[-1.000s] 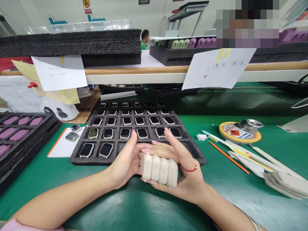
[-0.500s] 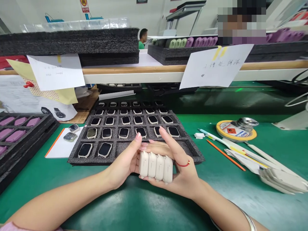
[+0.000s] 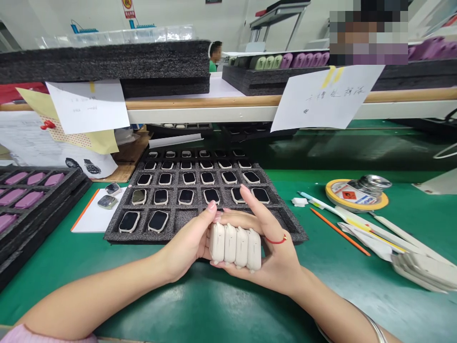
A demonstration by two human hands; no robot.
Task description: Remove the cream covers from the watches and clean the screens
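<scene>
Between my two hands is a row of several beige watch cases (image 3: 235, 247), stood on edge side by side with their narrow sides toward me. My left hand (image 3: 194, 240) presses against the row's left end, thumb raised. My right hand (image 3: 274, 252) cradles the row from the right and below, its thumb pointing up; a red string is round the thumb. Just behind them lies a black foam tray (image 3: 143, 236) with beige-framed, dark-screened watches (image 3: 159, 220) in its compartments. My hands cover part of its front row.
On the left are a foam tray of purple cases (image 3: 30, 199) and two loose watches (image 3: 107, 201) on white paper. At right lie an orange stick (image 3: 341, 232), a yellow tape roll (image 3: 332, 193) and white pads (image 3: 424, 269). A shelf (image 3: 214, 113) crosses above; a person is behind it.
The whole scene has shifted slightly rightward in the picture. Both hands keep hold of the row of watch cases, with hardly any change in grip.
</scene>
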